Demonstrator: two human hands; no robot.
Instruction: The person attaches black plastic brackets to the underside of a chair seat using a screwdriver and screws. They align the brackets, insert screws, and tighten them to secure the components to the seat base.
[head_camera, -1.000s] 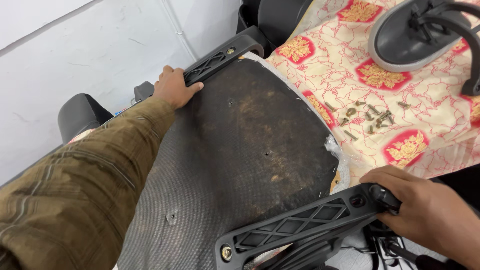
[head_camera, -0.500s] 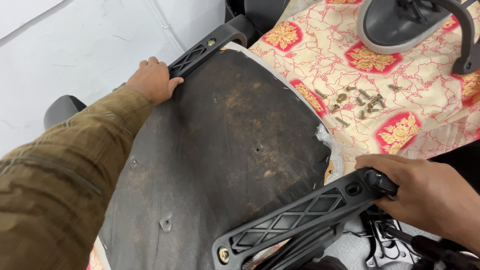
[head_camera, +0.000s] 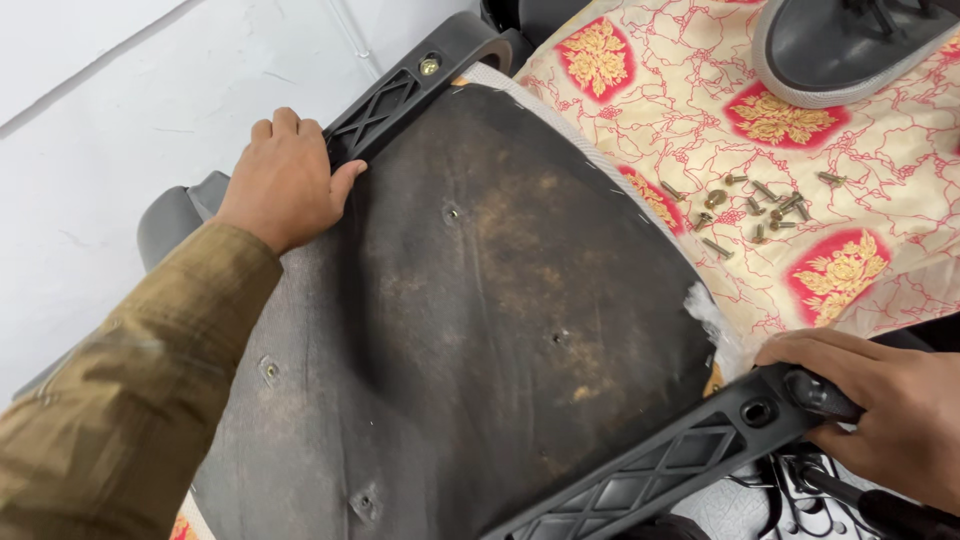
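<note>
Our left hand (head_camera: 285, 180) lies palm down with its fingers curled over the near end of the far armrest bracket (head_camera: 400, 95), thumb pressed to the edge of the upturned chair seat (head_camera: 480, 330). Our right hand (head_camera: 880, 400) is closed around the end of the near armrest bracket (head_camera: 670, 465), fingers wrapped over the top; how firmly the underside is held we cannot tell, since the palm hides it. The seat lies bottom up between the two hands, its dark board showing several small screw holes, and it fills the middle of the view. To the right, a scatter of loose bolts (head_camera: 765, 210) rests on the patterned cloth (head_camera: 880, 150), near the seat's edge, with a grey chair part (head_camera: 840, 45) farther off. If the seat shifts or tips to the right, it could sweep those bolts off the cloth, and a slack hold on either bracket might let the board twist.
</note>
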